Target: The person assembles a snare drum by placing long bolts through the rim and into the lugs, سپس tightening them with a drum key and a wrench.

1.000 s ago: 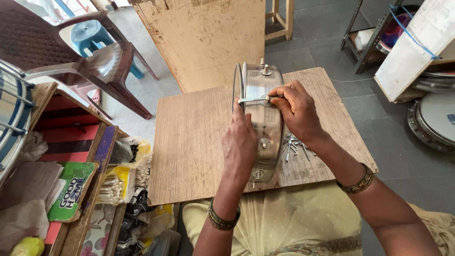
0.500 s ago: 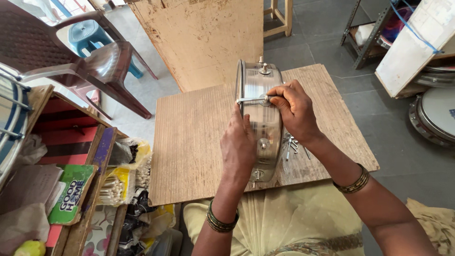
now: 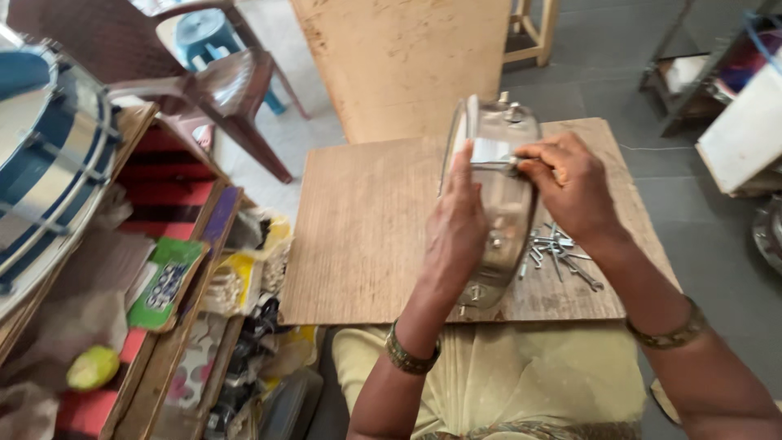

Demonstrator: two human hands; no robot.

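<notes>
Since the earlier frames the head view has drawn nearer and tipped down; both hands have stayed on the drum shell (image 3: 507,204), the right one shifting only slightly along its upper edge.

Head view: 1 metal drum shell stands on edge on 1 wooden board serving as the table (image 3: 366,236), which rests across the person's lap. The left hand (image 3: 456,232) lies flat against the near side of the shell, fingers pointing up and thumb side toward the rim, its grip open and pressing rather than clasping. The right hand (image 3: 570,191) has its grip pinched shut, fingertips together on a small metal piece (image 3: 495,152) at the shell's upper edge (exactly what kind of piece is too small to tell). 1 loose pile of metal screws and rods (image 3: 558,253) lies on the table just beside the shell, under the right wrist. Each wrist wears 1 bangle, 2 in all. To the left, well apart from the hands, sit 1 blue-and-white drum (image 3: 49,155) and 1 brown plastic chair (image 3: 204,81).
</notes>
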